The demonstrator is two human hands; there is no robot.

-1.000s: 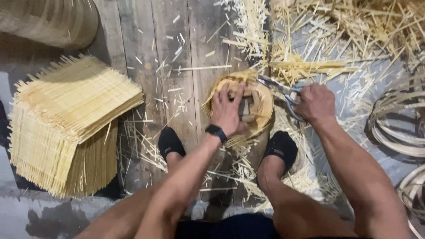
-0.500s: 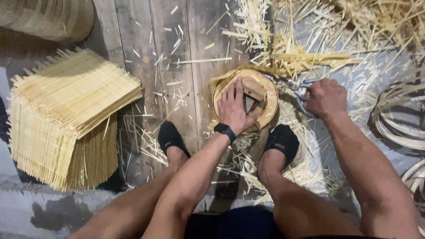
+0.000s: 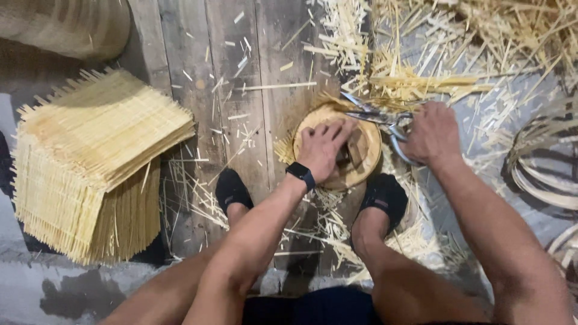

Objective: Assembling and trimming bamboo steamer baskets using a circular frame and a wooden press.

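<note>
A round wooden form [image 3: 365,161] lies flat on the plank floor over a woven bamboo mat, whose strip ends stick out at its left edge. My left hand [image 3: 325,147], with a dark watch at the wrist, presses down on top of the form. My right hand [image 3: 432,133] grips a pair of metal shears [image 3: 376,115]. The open blades point left along the form's far rim, at the protruding bamboo strips.
A tall stack of square woven bamboo mats [image 3: 99,150] stands at the left. Cut bamboo slivers [image 3: 421,66] litter the floor at upper right. Coiled bamboo hoops [image 3: 545,162] lie at the right edge. My two feet in dark socks [image 3: 232,186] flank the form.
The shears have swung from the form's right side to its far rim, blades pointing left. My left hand stays pressed on the form.
</note>
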